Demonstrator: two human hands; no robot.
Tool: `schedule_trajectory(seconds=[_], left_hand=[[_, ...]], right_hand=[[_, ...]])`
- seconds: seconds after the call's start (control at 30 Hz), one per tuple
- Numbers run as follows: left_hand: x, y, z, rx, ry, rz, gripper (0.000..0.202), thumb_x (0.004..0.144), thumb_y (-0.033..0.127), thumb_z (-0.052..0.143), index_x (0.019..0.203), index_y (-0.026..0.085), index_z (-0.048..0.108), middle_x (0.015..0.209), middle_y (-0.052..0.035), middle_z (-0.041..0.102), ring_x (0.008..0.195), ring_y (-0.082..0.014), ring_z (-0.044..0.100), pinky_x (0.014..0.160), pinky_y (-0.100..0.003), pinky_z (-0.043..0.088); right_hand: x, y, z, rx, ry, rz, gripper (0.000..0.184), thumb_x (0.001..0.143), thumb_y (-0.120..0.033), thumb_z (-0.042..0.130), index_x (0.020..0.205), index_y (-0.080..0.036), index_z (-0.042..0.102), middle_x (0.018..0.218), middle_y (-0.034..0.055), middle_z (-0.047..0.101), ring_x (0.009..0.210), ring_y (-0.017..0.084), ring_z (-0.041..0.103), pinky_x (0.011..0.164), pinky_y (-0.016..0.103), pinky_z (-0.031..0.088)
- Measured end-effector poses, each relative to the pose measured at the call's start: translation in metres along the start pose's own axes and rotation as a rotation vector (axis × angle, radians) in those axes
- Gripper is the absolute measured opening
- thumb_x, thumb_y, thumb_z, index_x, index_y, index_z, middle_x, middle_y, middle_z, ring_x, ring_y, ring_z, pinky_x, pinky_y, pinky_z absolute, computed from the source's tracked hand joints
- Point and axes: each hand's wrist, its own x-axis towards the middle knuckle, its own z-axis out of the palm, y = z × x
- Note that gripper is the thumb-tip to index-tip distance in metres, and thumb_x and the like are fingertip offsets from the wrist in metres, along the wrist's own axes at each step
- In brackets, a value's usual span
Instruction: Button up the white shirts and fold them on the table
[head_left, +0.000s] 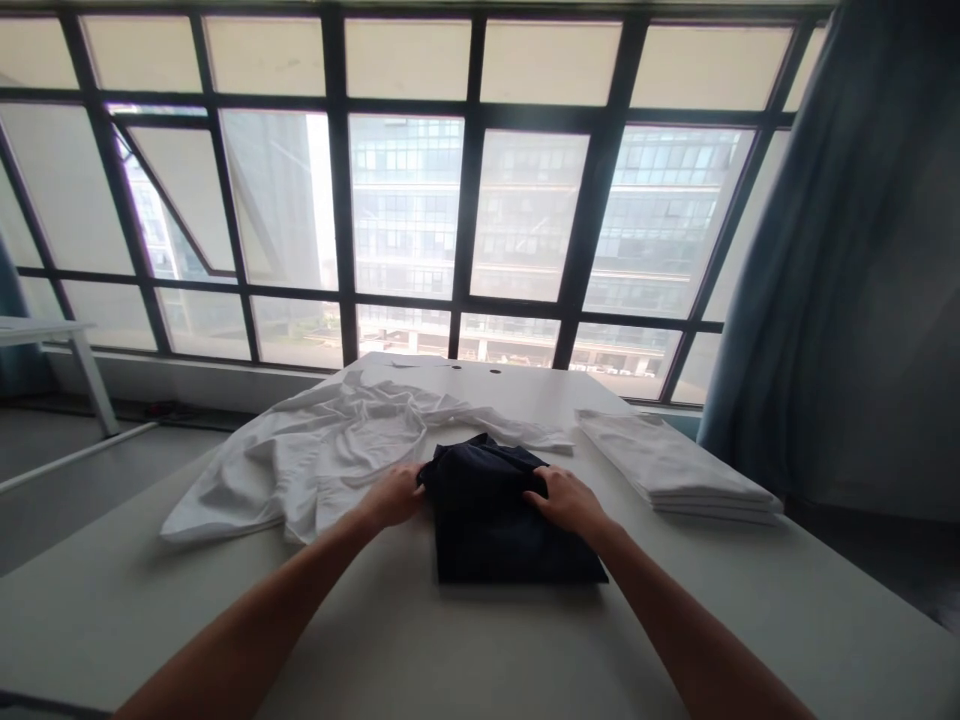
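Note:
A dark navy garment (495,525) lies partly folded on the white table (420,640), straight in front of me. My left hand (396,496) grips its left edge, fingers curled round the cloth. On the garment's right side my right hand (564,500) presses and pinches the upper fold. A crumpled white garment (315,455) is spread across the table behind and to the left of the dark one, touching it.
A neat stack of folded white cloth (675,470) sits at the table's right. A large window (465,200) fills the wall beyond, with a blue-grey curtain (855,260) to the right. Another white table (45,330) stands at far left.

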Motion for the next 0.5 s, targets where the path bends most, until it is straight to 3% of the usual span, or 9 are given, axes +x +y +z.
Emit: schedule_trajectory(seconds=[0.07,0.17,0.23,0.3,0.4,0.5], left_hand=[[-0.003,0.004,0.002,0.02,0.006,0.039,0.046,0.087,0.03,0.051,0.132,0.017,0.057,0.131,-0.0126,0.063,0.124,-0.0281,0.056,0.105,-0.04,0.043],[-0.006,0.006,0.001,0.092,0.001,0.035,0.068,0.081,0.036,0.063,0.142,0.014,0.046,0.146,-0.0182,0.048,0.136,-0.0329,0.043,0.112,-0.047,0.035],[-0.009,0.009,-0.002,0.132,-0.004,0.037,0.08,0.074,0.041,0.07,0.145,0.014,0.044,0.152,-0.0199,0.039,0.14,-0.0372,0.037,0.114,-0.051,0.032],[-0.011,0.016,-0.005,0.144,-0.004,0.069,0.083,0.071,0.042,0.074,0.144,0.017,0.046,0.153,-0.0188,0.037,0.139,-0.0389,0.038,0.113,-0.052,0.033],[-0.013,0.029,-0.009,0.118,0.023,0.12,0.062,0.077,0.035,0.068,0.135,0.018,0.055,0.142,-0.0155,0.053,0.127,-0.0344,0.053,0.106,-0.047,0.042],[-0.008,0.033,-0.013,0.097,0.128,0.116,0.026,0.084,0.025,0.056,0.106,0.018,0.069,0.113,-0.0115,0.07,0.107,-0.0287,0.065,0.092,-0.04,0.049]], right_hand=[[0.004,0.009,0.013,-0.013,0.042,0.029,0.06,0.086,-0.038,0.064,0.137,-0.01,0.051,0.133,0.0189,0.055,0.124,0.032,0.051,0.1,0.036,0.041],[0.009,0.011,0.026,0.017,0.063,0.103,0.078,0.084,-0.04,0.065,0.148,-0.009,0.034,0.14,0.0235,0.046,0.119,0.033,0.055,0.095,0.037,0.043],[0.013,0.009,0.031,0.058,0.074,0.113,0.074,0.083,-0.039,0.066,0.145,-0.009,0.039,0.137,0.0238,0.05,0.114,0.033,0.058,0.091,0.036,0.045],[0.018,0.008,0.033,0.096,0.06,0.078,0.053,0.082,-0.034,0.067,0.127,-0.01,0.057,0.122,0.0206,0.062,0.109,0.032,0.061,0.087,0.034,0.045],[0.024,0.005,0.037,0.238,0.077,0.061,0.023,0.083,-0.029,0.061,0.099,-0.013,0.067,0.1,0.0145,0.07,0.095,0.028,0.065,0.08,0.032,0.046],[0.025,-0.007,0.039,0.566,0.162,0.104,0.024,0.085,-0.035,0.055,0.094,-0.014,0.064,0.094,0.0108,0.07,0.085,0.024,0.065,0.074,0.031,0.047]])
